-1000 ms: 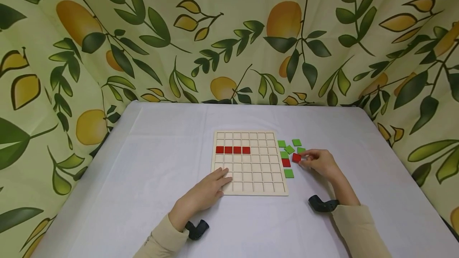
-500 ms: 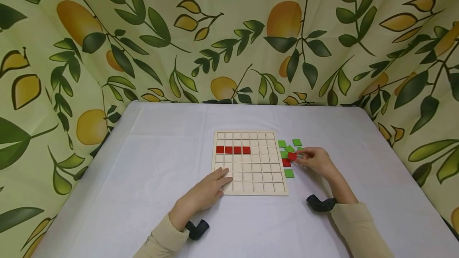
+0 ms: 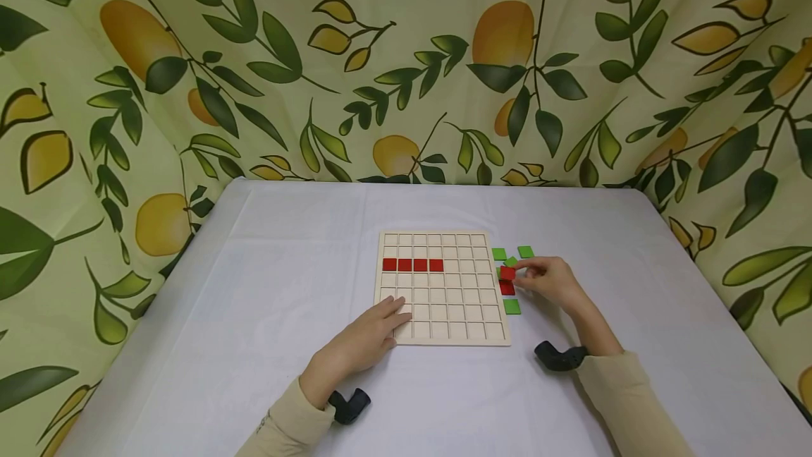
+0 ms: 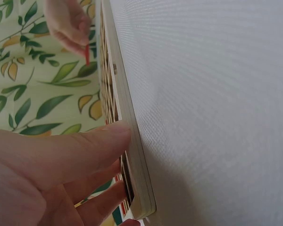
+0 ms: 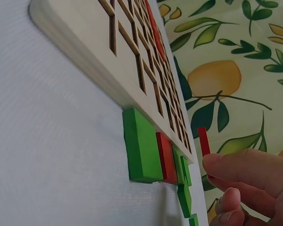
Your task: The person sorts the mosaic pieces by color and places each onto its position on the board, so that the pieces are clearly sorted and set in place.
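Observation:
A pale wooden grid board (image 3: 453, 314) lies on the white cloth. Across its third row from the far edge, several red square tiles (image 3: 412, 265) sit side by side from the left. My left hand (image 3: 358, 337) rests on the board's near left corner, thumb (image 4: 106, 139) along the edge and fingers over the grid. Between thumb and fingertips, my right hand (image 3: 555, 284) pinches one red tile (image 5: 204, 141), raised above the loose tiles just right of the board. Another red tile (image 3: 507, 289) lies beneath it, partly covered in the head view.
Several green square tiles (image 3: 511, 307) lie along the board's right edge, a few overlapped by the right hand and its tile. A black wrist device (image 3: 349, 406) sits at each cuff. Patterned fabric (image 3: 393, 90) hangs behind the table (image 3: 298, 231).
My right hand has moved left with the pinched red tile, from the right of the loose tiles to over those beside the board. My left hand stays in place.

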Motion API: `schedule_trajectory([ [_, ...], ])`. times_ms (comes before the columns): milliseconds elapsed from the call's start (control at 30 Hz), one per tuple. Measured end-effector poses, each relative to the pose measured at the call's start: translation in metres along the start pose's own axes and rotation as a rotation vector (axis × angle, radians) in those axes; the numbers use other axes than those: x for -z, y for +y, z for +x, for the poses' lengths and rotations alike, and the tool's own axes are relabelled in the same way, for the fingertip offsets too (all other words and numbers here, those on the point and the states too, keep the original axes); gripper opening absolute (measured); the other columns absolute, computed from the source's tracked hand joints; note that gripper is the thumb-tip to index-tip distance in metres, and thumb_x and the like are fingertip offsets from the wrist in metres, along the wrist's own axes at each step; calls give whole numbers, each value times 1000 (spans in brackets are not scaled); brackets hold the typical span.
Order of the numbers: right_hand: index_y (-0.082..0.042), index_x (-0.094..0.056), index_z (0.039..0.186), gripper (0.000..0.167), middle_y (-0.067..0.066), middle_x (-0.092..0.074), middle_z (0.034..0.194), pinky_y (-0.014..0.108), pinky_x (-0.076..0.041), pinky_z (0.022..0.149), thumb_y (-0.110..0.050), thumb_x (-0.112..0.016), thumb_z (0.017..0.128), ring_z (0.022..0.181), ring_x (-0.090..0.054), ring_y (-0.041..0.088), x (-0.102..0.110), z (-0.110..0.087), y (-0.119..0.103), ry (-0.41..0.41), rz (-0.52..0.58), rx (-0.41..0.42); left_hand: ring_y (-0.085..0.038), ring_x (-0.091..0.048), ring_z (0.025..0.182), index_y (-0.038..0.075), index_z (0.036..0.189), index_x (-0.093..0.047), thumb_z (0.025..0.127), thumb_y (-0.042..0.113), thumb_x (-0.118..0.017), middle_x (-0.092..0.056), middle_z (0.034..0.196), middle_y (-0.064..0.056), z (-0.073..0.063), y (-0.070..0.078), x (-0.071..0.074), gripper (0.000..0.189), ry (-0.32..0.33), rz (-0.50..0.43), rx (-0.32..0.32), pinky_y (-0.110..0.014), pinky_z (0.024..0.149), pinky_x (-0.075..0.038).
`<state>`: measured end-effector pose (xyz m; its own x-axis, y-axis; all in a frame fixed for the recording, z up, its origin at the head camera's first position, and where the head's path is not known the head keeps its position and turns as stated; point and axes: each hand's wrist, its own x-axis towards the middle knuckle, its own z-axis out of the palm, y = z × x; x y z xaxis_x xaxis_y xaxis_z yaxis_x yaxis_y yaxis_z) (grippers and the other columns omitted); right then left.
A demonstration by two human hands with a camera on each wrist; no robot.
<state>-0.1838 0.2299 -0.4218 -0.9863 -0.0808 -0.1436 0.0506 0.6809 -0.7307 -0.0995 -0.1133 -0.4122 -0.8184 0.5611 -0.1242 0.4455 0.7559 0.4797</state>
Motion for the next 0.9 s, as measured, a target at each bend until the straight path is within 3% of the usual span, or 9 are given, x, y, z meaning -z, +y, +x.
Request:
schedule_trajectory([
  [900,5,-68,110,30,-1,-50,68,18,-31,49,-7,-72,83,62,-41,9,-12,12,-18,-7,34,56,-38,-34,144,2,136,-53,92,2,-59,-39,153,-17,-1,1,0,45,-4,-8,9,-51,118,-34],
])
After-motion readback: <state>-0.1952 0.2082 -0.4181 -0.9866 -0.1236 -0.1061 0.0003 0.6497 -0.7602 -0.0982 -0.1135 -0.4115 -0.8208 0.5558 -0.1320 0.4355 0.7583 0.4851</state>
